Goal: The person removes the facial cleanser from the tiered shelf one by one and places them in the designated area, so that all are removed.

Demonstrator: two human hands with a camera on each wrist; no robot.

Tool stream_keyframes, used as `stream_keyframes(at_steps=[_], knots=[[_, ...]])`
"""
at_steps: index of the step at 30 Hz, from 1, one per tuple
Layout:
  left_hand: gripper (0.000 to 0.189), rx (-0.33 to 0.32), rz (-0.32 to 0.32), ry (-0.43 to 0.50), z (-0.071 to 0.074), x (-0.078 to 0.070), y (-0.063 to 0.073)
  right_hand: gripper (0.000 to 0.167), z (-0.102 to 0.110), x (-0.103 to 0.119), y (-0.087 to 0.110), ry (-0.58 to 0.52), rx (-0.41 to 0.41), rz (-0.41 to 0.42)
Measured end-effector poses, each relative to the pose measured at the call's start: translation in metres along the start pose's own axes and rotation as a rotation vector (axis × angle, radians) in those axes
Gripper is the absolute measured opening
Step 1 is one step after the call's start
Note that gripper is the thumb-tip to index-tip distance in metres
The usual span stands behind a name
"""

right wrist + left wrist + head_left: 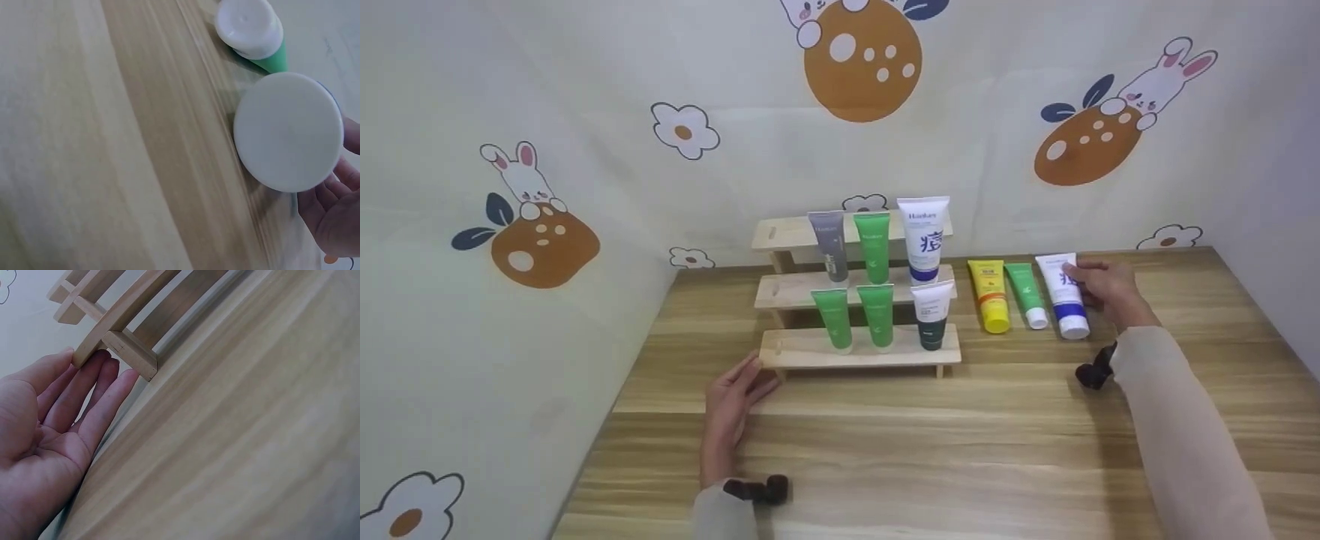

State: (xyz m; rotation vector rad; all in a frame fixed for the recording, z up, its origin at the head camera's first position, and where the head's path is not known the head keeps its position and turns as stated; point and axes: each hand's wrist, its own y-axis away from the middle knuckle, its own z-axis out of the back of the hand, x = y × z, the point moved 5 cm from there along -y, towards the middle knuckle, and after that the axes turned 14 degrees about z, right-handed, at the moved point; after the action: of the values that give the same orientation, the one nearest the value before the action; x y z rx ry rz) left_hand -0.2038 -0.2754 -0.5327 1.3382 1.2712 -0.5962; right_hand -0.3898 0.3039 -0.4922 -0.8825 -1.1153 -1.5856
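Observation:
My left hand (pixel 729 401) grips the lower left end of a three-step wooden display rack (pixel 847 349). In the left wrist view the thumb presses the end of the bottom step (pixel 90 351), with the fingers under it. At the right, my right hand (pixel 1110 289) holds a white squeeze tube (pixel 1055 281) with a blue band, its thumb on top and fingers along the side. That tube lies on the table, cap toward me; its round white cap (pixel 288 132) hides part of the hand in the right wrist view. Beside it lies a green tube (pixel 1024 289).
A yellow tube (pixel 988 289) lies between the rack and the green tube. On the rack's lower two steps several tubes stand upright, among them a grey tube (pixel 830 244) and a tall white tube (pixel 924 232). A printed cloth (pixel 765 165) hangs behind the wood-grain table (pixel 900 457).

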Motion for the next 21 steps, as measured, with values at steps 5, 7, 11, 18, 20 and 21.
stream_keyframes(at_steps=[5, 7, 11, 18, 20, 21], knots=[[0.048, -0.007, 0.010, -0.007, 0.0002, 0.0002, -0.0008, 0.072, -0.0016, -0.0020, -0.0013, -0.014, -0.022, -0.033], [0.048, -0.012, 0.014, -0.006, 0.0003, 0.0003, -0.0009, 0.071, -0.0018, -0.0014, -0.0016, -0.002, -0.025, -0.027], [0.049, -0.017, 0.018, -0.011, 0.0005, 0.0010, -0.0010, 0.070, -0.0024, 0.0000, -0.0029, 0.029, -0.021, -0.007], [0.052, -0.007, 0.022, 0.009, -0.0002, 0.0011, -0.0016, 0.067, -0.0046, 0.0033, -0.0024, 0.055, -0.016, -0.009], [0.052, -0.009, 0.024, 0.009, -0.0004, 0.0012, -0.0016, 0.065, -0.0031, 0.0036, -0.0020, 0.070, -0.028, -0.007], [0.052, -0.012, 0.025, 0.010, -0.0004, 0.0012, -0.0014, 0.064, -0.0021, 0.0039, -0.0015, 0.079, -0.032, -0.004]])
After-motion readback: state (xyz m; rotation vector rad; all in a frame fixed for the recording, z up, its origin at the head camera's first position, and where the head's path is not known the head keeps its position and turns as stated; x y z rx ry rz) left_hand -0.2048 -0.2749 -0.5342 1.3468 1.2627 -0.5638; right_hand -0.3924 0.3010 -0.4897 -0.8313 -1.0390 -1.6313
